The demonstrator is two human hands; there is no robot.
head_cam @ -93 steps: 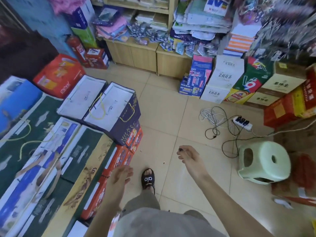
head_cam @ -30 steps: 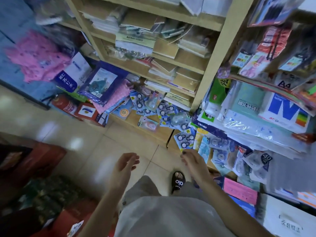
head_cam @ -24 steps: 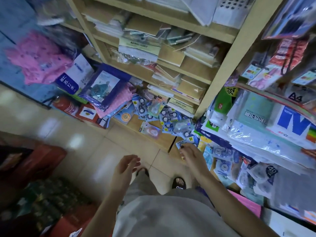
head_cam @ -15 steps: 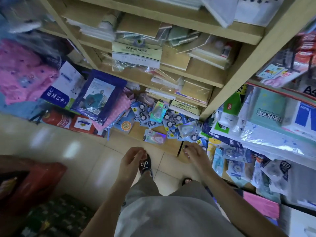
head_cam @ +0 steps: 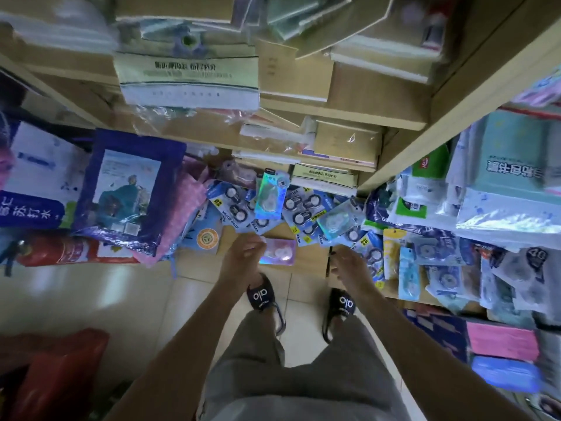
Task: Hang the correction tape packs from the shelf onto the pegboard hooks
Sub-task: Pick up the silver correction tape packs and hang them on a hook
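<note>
Now we stand over the low wooden shelf (head_cam: 306,256), both hands lowered toward the heap of blue carded correction tape packs (head_cam: 299,209) lying loose on it, w/ none picked up yet. Left hand (head_cam: 243,253) hovers by a pink holographic pack (head_cam: 277,251), fingers loosely curled, empty. Right hand (head_cam: 349,265) is relaxed, empty too. Pegboard isn't in view.

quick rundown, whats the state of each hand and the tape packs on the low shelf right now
left hand: fingers loosely curled, holding nothing, just above the pink pack
right hand: fingers relaxed, empty, near the shelf edge
pink pack: lying flat on the shelf
blue correction tape packs: loose overlapping heap, none hung
</note>
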